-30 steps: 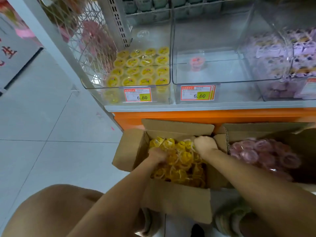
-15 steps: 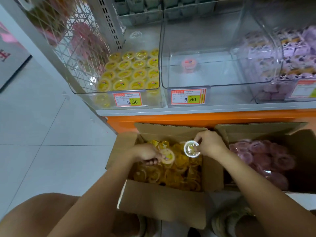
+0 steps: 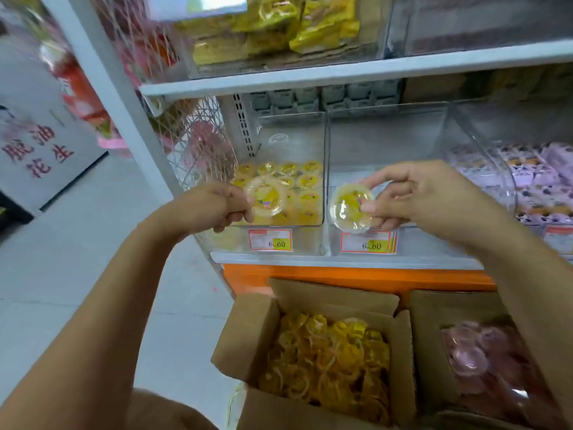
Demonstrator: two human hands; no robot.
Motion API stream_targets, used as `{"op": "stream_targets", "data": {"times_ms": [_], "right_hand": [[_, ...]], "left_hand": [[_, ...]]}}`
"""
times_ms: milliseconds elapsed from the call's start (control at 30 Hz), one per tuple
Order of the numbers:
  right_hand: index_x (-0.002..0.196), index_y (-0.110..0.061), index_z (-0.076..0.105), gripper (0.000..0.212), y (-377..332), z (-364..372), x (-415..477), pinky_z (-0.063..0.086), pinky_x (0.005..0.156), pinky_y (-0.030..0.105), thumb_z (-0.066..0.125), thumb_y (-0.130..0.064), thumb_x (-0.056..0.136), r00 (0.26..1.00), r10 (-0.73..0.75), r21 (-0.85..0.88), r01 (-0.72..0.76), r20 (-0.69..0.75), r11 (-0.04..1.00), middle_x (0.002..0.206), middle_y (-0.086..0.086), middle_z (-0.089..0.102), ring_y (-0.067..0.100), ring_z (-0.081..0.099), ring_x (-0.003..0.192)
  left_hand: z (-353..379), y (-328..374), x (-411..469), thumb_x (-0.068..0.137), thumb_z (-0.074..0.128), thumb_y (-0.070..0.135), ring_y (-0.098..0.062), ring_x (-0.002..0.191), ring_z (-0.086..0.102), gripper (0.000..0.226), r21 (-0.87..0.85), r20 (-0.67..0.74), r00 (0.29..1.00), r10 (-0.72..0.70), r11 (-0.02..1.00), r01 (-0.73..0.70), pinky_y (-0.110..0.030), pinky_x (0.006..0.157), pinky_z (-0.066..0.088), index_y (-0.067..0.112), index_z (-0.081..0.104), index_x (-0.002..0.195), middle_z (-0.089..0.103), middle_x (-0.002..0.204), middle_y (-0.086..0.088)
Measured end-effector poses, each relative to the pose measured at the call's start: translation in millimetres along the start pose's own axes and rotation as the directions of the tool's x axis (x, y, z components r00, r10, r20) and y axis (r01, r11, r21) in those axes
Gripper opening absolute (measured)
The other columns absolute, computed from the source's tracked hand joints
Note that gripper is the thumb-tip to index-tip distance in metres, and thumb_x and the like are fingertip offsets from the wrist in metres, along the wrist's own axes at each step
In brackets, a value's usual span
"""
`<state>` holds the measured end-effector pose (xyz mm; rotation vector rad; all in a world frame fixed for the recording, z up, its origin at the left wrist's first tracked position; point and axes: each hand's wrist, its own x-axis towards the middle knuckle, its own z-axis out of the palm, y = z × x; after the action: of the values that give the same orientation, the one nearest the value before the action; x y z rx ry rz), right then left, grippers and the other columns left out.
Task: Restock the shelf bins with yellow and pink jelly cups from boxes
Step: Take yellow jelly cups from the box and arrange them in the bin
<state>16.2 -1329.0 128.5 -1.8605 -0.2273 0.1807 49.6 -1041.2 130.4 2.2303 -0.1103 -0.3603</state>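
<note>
Surroundings: a white shelf unit (image 3: 341, 72) stands on an orange base (image 3: 341, 276). A wire mesh rack (image 3: 201, 141) is at its left end, a grey sign with red characters (image 3: 37, 150) is far left, and yellow packets (image 3: 279, 26) lie on the upper shelf.
In the way: the bins have clear front walls, two of them with a price tag (image 3: 270, 239). The right hand and its cup hide part of the middle bin.
Left hand (image 3: 217, 206): raised before the left bin, fingers curled, pinching a yellow jelly cup (image 3: 267, 198) by its rim, lid toward the camera.
Right hand (image 3: 418, 193): raised before the middle bin, thumb and fingertips pinching a second yellow cup (image 3: 352, 211) at its edge.
Left bin (image 3: 291, 135): rows of yellow cups, lids up.
Middle bin (image 3: 387, 141): contents cannot be told.
Right bin (image 3: 477, 156): purple-and-white packets (image 3: 533, 175).
Left box (image 3: 245, 330): open cardboard below the shelf, heaped with loose yellow cups (image 3: 328, 358).
Right box (image 3: 426, 346): just beside it, holding pink jelly cups (image 3: 483, 358).
</note>
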Motion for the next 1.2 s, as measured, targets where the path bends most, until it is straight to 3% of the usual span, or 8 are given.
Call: {"op": "stream_targets", "data": {"times_ms": [200, 400, 533, 600, 667, 833, 967, 1200], "right_hand": [[0.096, -0.004, 0.069, 0.014, -26.1, 55.9, 103.3, 0.054, 0.062, 0.021, 0.071, -0.004, 0.082, 0.995, 0.029, -0.341, 0.004, 0.093, 0.940, 0.060, 0.001, 0.062, 0.004, 0.058, 0.042], [0.113, 0.000, 0.066, 0.028, 7.9, 134.4, 183.0, 0.044, 0.041, 0.011, 0.060, -0.006, 0.087, 0.911, 0.341, -0.686, -0.095, 0.233, 0.722, 0.035, -0.010, 0.055, -0.003, 0.051, 0.030], [0.112, 0.007, 0.063, 0.025, 22.6, 162.2, 198.9, 0.045, 0.041, 0.012, 0.058, -0.002, 0.089, 0.835, 0.459, -0.658, -0.164, 0.303, 0.735, 0.086, 0.012, 0.073, 0.006, 0.068, 0.055], [0.084, -0.003, 0.064, 0.003, 23.7, 163.1, 203.4, 0.045, 0.038, 0.013, 0.064, -0.001, 0.085, 0.857, 0.424, -0.657, -0.142, 0.294, 0.741, 0.071, 0.006, 0.072, 0.002, 0.060, 0.040], [0.069, -0.007, 0.057, 0.018, 25.1, 166.1, 206.0, 0.043, 0.036, 0.014, 0.068, -0.001, 0.081, 0.850, 0.436, -0.689, -0.125, 0.297, 0.714, 0.058, 0.002, 0.069, 0.003, 0.053, 0.032], [0.083, -0.012, 0.068, 0.026, 5.5, 152.4, 202.5, 0.038, 0.052, 0.019, 0.084, -0.027, 0.069, 0.944, 0.207, -0.844, 0.116, 0.258, 0.523, 0.079, 0.001, 0.065, 0.015, 0.059, 0.064], [0.123, -0.020, 0.061, 0.052, -32.7, 129.3, 198.7, 0.039, 0.069, 0.021, 0.077, -0.013, 0.074, 0.892, -0.053, -0.703, 0.389, 0.448, 0.595, 0.103, -0.008, 0.060, 0.010, 0.054, 0.091], [0.079, -0.012, 0.072, 0.020, -39.3, 110.5, 191.1, 0.047, 0.061, 0.026, 0.084, -0.021, 0.065, 0.897, -0.023, -0.774, 0.392, 0.440, 0.498, 0.075, -0.001, 0.072, 0.014, 0.064, 0.069]], "left_hand": [[-25.1, -36.2, 19.2, 0.094, 0.051, 0.015, -0.014, 0.045, 0.039, 0.031, -0.077, -0.354, 0.932, -0.080, 0.995, 0.056, -0.021, 0.046, 0.035, 0.005, 0.064, 0.068, 0.047, 0.054, -0.002], [-20.2, -70.5, 32.4, 0.098, 0.039, 0.007, -0.016, 0.054, 0.058, 0.025, -0.278, -0.351, 0.894, -0.276, 0.943, 0.182, -0.018, 0.047, 0.041, 0.003, 0.056, 0.079, 0.063, 0.082, -0.014], [-24.9, -78.4, 39.5, 0.097, 0.038, 0.003, -0.001, 0.037, 0.050, 0.035, -0.151, -0.352, 0.917, -0.188, 0.978, 0.143, -0.011, 0.038, 0.034, 0.007, 0.054, 0.067, 0.063, 0.072, -0.010], [-27.2, -79.9, 45.5, 0.099, 0.041, 0.008, -0.004, 0.051, 0.056, 0.032, -0.081, -0.300, 0.940, -0.163, 0.986, 0.145, -0.014, 0.049, 0.042, 0.010, 0.058, 0.072, 0.062, 0.070, -0.003], [-30.7, -79.9, 53.2, 0.099, 0.043, 0.010, -0.010, 0.060, 0.057, 0.029, -0.029, -0.236, 0.960, -0.154, 0.988, 0.151, -0.020, 0.057, 0.046, 0.012, 0.060, 0.075, 0.061, 0.071, -0.001], [-41.5, -75.4, 64.3, 0.098, 0.041, 0.012, -0.016, 0.053, 0.043, 0.043, 0.299, -0.132, 0.988, -0.082, 0.947, 0.118, -0.024, 0.052, 0.038, 0.017, 0.061, 0.061, 0.065, 0.081, -0.002], [-46.3, -63.4, 71.8, 0.100, 0.043, 0.022, -0.018, 0.074, 0.054, 0.034, 0.504, -0.032, 0.999, 0.009, 0.863, 0.009, -0.027, 0.071, 0.041, 0.014, 0.061, 0.073, 0.065, 0.083, 0.004], [-19.8, -32.5, 84.9, 0.096, 0.048, 0.015, -0.019, 0.082, 0.058, 0.025, 0.516, 0.044, 0.977, 0.208, 0.832, -0.201, -0.025, 0.068, 0.039, 0.008, 0.069, 0.085, 0.069, 0.090, -0.003]]}}
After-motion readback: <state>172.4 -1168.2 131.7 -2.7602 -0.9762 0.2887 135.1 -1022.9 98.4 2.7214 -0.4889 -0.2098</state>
